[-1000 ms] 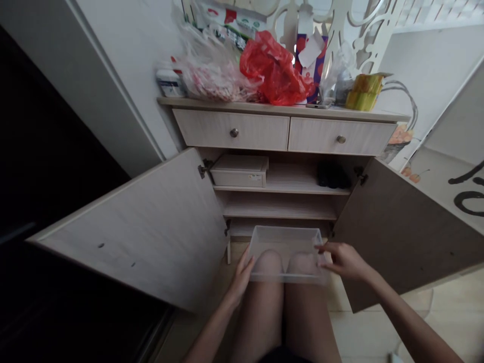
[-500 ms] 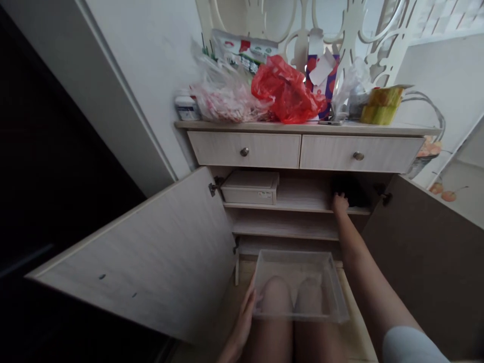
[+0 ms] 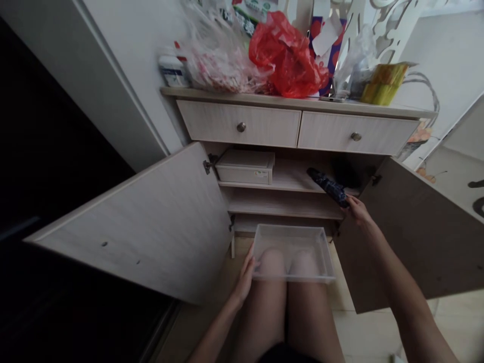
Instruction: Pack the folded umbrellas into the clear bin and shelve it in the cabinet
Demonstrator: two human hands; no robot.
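While left grip (image 3: 245, 275) holds tray (image 3: 291, 236), right grip (image 3: 357, 209) clasping dark bundle (image 3: 328, 186), at near end

No readable text, blurred dark lettering (image 3: 245, 23) on a green-and-white packet (image 3: 259, 10) at twelve o'clock, illegible blue label (image 3: 175, 77) on a white bottle (image 3: 170, 63) at eleven, tiny unreadable sticker (image 3: 260, 174) on the storage box (image 3: 240, 173) near centre, dark strokes (image 3: 479, 205) on the wall (image 3: 454, 171) at three
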